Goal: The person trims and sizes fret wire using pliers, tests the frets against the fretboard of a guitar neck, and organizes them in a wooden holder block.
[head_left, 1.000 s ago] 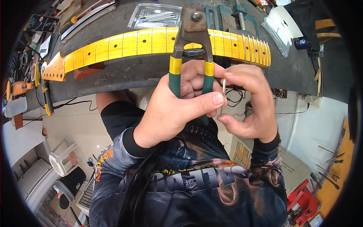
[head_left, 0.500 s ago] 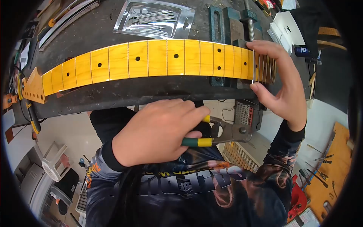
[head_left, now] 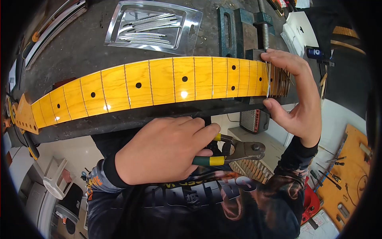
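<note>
Now the right hand [head_left: 296, 95] is holding a short piece of fret wire [head_left: 269, 79] between the index finger on top and the thumb below, and it is keeping this wire upright across the yellow guitar neck [head_left: 159, 85], near the end where the frets are standing close together. The neck is lying along the front edge of the dark workbench [head_left: 79, 51], with its black dot markers facing up and its headstock end pointing to the left side of the view.

The left hand [head_left: 163, 155] is closed around the green and yellow handles of the cutting pliers [head_left: 234, 153]. It is holding them below the bench edge, in front of the person's chest, with the metal head pointing to the right; the jaws are looking nearly shut and they are gripping nothing.

Behind the neck a shiny metal tray [head_left: 191, 30] is lying on the bench with more wire pieces inside. Just to the right of it a green vise [head_left: 234, 28] is standing, with its screw going away from the person.
</note>
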The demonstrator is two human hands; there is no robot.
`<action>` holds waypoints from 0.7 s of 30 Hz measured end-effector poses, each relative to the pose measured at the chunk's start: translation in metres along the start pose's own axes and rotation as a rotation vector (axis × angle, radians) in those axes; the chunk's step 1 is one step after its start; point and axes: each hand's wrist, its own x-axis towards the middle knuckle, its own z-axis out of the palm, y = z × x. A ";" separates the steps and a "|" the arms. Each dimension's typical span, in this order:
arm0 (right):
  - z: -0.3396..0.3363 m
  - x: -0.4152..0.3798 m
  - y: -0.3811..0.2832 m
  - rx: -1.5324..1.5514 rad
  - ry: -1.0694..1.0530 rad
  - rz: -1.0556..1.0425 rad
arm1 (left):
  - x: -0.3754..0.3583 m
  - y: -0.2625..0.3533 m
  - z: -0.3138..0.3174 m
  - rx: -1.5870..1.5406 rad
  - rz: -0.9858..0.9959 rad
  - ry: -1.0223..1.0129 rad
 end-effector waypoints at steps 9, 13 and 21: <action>-0.011 0.014 -0.014 -0.183 -0.106 -0.062 | 0.000 -0.002 0.000 -0.031 -0.004 0.006; -0.012 0.014 -0.013 -0.223 -0.155 -0.074 | 0.000 -0.003 0.000 -0.041 -0.004 0.009; -0.009 0.012 -0.013 -0.207 -0.118 -0.041 | 0.000 -0.004 -0.001 -0.051 0.002 0.015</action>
